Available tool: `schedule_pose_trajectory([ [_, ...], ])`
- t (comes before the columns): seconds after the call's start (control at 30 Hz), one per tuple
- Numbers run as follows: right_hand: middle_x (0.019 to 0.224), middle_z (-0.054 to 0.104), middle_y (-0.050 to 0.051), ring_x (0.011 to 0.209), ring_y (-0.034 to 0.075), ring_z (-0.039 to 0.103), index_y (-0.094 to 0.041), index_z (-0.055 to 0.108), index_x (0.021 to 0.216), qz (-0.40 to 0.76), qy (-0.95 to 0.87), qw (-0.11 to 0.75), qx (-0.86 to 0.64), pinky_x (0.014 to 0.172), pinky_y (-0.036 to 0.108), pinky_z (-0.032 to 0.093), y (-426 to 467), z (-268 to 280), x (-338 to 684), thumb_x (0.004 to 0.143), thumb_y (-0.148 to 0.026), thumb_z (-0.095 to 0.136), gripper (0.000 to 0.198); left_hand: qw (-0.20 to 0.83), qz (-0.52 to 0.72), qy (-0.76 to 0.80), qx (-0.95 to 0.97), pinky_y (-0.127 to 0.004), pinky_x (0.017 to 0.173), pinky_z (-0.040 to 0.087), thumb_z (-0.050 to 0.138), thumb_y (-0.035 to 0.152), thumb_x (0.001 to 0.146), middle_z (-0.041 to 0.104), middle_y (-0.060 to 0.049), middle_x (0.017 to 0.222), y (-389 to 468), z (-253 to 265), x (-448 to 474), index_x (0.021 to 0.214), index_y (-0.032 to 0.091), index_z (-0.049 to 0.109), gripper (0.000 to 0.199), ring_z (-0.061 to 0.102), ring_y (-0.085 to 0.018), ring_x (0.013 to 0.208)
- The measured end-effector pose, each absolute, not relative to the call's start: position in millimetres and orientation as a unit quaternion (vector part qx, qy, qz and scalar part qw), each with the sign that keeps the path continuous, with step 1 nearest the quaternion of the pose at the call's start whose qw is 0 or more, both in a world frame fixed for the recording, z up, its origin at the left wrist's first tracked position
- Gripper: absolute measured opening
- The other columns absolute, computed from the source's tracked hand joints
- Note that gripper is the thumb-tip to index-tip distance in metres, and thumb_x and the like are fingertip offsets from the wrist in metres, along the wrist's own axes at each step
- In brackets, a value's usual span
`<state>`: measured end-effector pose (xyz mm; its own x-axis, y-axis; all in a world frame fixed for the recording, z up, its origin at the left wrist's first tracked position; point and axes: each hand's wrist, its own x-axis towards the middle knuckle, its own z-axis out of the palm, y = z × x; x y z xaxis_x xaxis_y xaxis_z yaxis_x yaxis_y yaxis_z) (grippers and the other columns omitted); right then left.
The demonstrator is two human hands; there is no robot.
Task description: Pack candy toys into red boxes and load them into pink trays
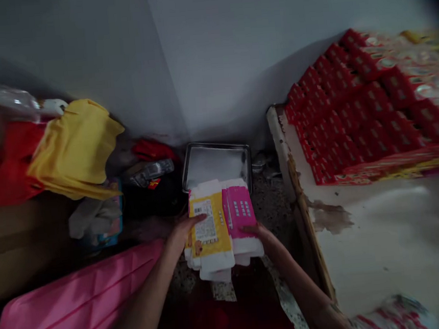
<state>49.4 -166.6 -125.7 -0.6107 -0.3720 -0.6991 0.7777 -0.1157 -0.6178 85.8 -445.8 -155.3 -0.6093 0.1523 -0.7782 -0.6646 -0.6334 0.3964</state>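
Between my two hands is a stack of flattened cartons, with white flaps sticking out at top and bottom. A yellow carton with a printed white label lies over the left part, and a pink carton shows on the right. My left hand grips the left edge, its thumb on the label. At the right edge my right hand holds the pink carton, thumb on top. The fingers beneath the stack are hidden. Just beyond the cartons lies a metal tray on the floor.
Stacked red boxes stand on a worn white table at right. At left are yellow cloth-like sheets, red fabric, a cardboard box and a pink plastic lid or panel. A wall rises behind.
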Motion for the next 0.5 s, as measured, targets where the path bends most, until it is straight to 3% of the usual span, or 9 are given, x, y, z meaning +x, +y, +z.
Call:
schedule_pose_trajectory([
  [0.1,0.102,0.081,0.013,0.086,0.033,0.079,-0.014,0.074,0.110,-0.725,0.537,0.397,0.169,0.084,0.047,0.064,-173.8,-172.8,-40.2,0.060,-0.030,0.089,0.055,0.200,0.829,0.393,-0.344,-0.042,0.086,0.064,0.093,0.022,0.065,0.081,-0.013,0.103,-451.6,-183.1,5.1,0.112,0.012,0.071,0.053,0.078,-0.032,0.092],
  [0.23,0.095,0.082,0.010,0.077,0.028,0.077,-0.014,0.073,0.102,-0.731,0.532,0.396,0.162,0.077,0.041,0.064,-187.5,-245.2,-140.3,0.059,-0.026,0.088,0.047,0.216,0.784,0.434,-0.388,-0.044,0.080,0.065,0.093,0.017,0.064,0.080,-0.015,0.092,-464.4,-231.8,-103.8,0.103,0.010,0.073,0.044,0.078,-0.033,0.087],
  [0.5,0.100,0.081,0.006,0.091,0.026,0.077,-0.015,0.070,0.108,-0.770,0.502,0.362,0.154,0.092,0.042,0.062,-251.6,-379.5,-227.4,0.062,-0.030,0.090,0.052,0.206,0.691,0.578,-0.382,-0.046,0.081,0.064,0.095,0.019,0.067,0.079,-0.012,0.093,-532.6,-338.2,-237.0,0.112,0.005,0.073,0.052,0.075,-0.027,0.085],
])
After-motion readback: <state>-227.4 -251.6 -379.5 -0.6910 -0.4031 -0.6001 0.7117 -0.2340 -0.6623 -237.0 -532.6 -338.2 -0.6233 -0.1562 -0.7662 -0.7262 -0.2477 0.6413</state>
